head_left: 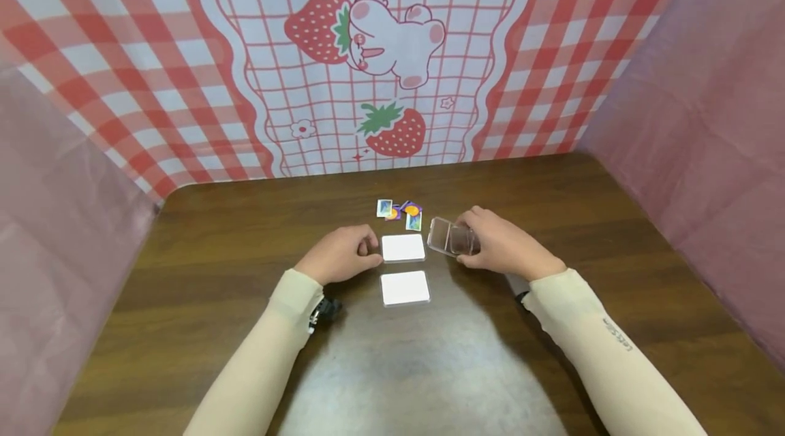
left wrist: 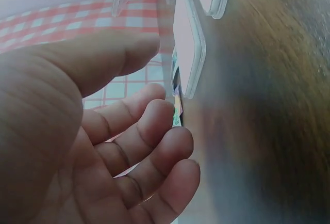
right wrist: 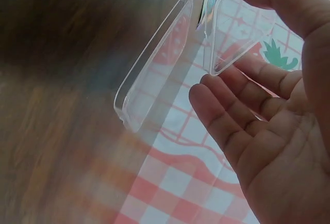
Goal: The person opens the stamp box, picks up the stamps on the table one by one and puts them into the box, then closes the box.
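Observation:
My right hand [head_left: 499, 238] grips a clear plastic case [head_left: 439, 235] by its right end, thumb on the near side and fingers on the far side. In the right wrist view the clear case [right wrist: 234, 30] shows between thumb and fingertips, tilted. Two white rectangles in clear frames lie flat on the table, a far one [head_left: 403, 248] and a near one [head_left: 405, 288]. Left of the far one, my left hand [head_left: 340, 253] rests with fingers loosely bent and nothing in them. Its thumb tip is right at that frame's left edge.
Behind the far rectangle lie several small colourful picture pieces, among them a purple and orange one [head_left: 412, 209] and a pale-bordered one [head_left: 384, 208]. The brown wooden table [head_left: 245, 272] meets a red-and-white checked cloth [head_left: 392, 68] at the back. Pink cloth [head_left: 687, 116] hangs at the sides.

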`<state>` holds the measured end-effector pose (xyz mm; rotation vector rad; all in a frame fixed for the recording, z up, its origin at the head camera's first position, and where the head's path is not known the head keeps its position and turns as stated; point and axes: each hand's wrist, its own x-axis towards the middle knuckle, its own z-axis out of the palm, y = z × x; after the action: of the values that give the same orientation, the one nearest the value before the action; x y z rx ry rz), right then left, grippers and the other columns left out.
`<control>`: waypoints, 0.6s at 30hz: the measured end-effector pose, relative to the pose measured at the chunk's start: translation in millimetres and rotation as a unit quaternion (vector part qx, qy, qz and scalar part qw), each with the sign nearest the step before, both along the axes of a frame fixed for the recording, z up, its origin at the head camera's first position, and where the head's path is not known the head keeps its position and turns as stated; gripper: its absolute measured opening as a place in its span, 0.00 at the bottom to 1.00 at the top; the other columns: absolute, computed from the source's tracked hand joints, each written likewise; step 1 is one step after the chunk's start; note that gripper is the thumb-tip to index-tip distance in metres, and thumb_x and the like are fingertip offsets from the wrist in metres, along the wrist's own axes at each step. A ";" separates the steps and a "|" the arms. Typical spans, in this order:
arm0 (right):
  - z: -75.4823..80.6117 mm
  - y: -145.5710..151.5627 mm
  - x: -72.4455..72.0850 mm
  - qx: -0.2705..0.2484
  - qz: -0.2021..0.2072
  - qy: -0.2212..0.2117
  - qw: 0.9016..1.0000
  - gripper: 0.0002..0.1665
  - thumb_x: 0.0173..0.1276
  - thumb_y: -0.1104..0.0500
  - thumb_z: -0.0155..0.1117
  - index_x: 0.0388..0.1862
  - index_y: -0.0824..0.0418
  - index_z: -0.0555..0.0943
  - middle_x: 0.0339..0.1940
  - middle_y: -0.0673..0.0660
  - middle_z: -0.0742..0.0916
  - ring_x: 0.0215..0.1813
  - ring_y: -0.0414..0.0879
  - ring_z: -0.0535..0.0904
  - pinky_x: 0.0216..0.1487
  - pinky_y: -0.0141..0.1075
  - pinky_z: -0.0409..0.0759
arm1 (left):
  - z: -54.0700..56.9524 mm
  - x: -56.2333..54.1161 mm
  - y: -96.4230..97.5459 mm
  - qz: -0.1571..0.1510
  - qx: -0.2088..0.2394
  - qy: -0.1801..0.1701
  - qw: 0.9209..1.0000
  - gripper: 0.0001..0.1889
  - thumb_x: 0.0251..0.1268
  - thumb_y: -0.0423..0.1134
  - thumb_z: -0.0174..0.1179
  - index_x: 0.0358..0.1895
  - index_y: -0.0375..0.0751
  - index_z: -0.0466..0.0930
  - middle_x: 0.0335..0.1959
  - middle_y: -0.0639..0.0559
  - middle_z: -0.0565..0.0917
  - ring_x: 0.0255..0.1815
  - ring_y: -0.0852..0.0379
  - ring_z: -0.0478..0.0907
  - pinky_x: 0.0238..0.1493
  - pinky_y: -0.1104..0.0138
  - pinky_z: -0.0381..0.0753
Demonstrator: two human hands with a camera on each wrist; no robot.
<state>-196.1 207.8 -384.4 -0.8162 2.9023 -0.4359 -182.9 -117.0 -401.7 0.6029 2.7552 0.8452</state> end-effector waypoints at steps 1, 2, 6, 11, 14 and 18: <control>0.0 1.6 1.2 -0.001 0.002 0.002 1.000 0.36 0.59 0.50 0.81 0.61 0.64 0.78 0.51 0.57 0.81 0.46 0.46 0.78 0.47 0.44 0.81 | 0.7 0.4 0.3 0.000 0.005 0.001 1.000 0.15 0.69 0.48 0.69 0.50 0.45 0.81 0.33 0.55 0.81 0.35 0.57 0.76 0.43 0.60 0.78; 0.1 2.9 2.5 -0.001 0.005 0.006 1.000 0.37 0.58 0.50 0.81 0.61 0.65 0.78 0.51 0.57 0.81 0.46 0.47 0.78 0.47 0.44 0.80 | 1.4 0.6 0.4 0.001 0.009 0.003 1.000 0.15 0.69 0.47 0.69 0.51 0.44 0.81 0.33 0.55 0.81 0.34 0.57 0.77 0.43 0.60 0.78; 0.9 8.9 8.3 0.004 0.018 0.017 1.000 0.36 0.57 0.50 0.82 0.59 0.64 0.79 0.49 0.56 0.81 0.45 0.46 0.78 0.46 0.44 0.80 | 1.9 0.8 -0.7 0.006 0.017 0.003 1.000 0.15 0.69 0.47 0.68 0.52 0.44 0.81 0.31 0.56 0.81 0.31 0.58 0.77 0.39 0.61 0.77; 0.8 18.4 16.3 0.029 0.021 0.026 0.999 0.32 0.55 0.50 0.82 0.55 0.62 0.80 0.44 0.53 0.81 0.43 0.45 0.77 0.45 0.44 0.80 | 0.6 1.2 -2.6 0.008 0.013 0.003 1.000 0.15 0.70 0.47 0.68 0.52 0.45 0.81 0.31 0.56 0.81 0.30 0.58 0.76 0.37 0.61 0.76; -0.8 24.4 19.6 0.045 0.028 0.023 0.998 0.32 0.55 0.51 0.82 0.54 0.62 0.81 0.42 0.52 0.81 0.41 0.45 0.76 0.45 0.44 0.79 | 0.2 1.7 -3.1 0.007 0.013 0.006 1.000 0.14 0.70 0.47 0.68 0.52 0.45 0.81 0.31 0.56 0.81 0.30 0.58 0.76 0.37 0.61 0.76; -2.4 30.9 23.1 0.059 0.039 0.015 0.997 0.32 0.55 0.51 0.81 0.56 0.62 0.82 0.45 0.54 0.82 0.45 0.48 0.79 0.49 0.49 0.80 | -0.1 1.3 -3.0 0.006 0.011 0.010 1.000 0.14 0.70 0.47 0.68 0.52 0.45 0.81 0.31 0.56 0.81 0.31 0.58 0.77 0.38 0.61 0.77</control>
<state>-173.0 238.7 -386.8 -0.9217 2.8775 -0.2439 -181.6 -120.0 -401.8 0.6040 2.7731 0.8779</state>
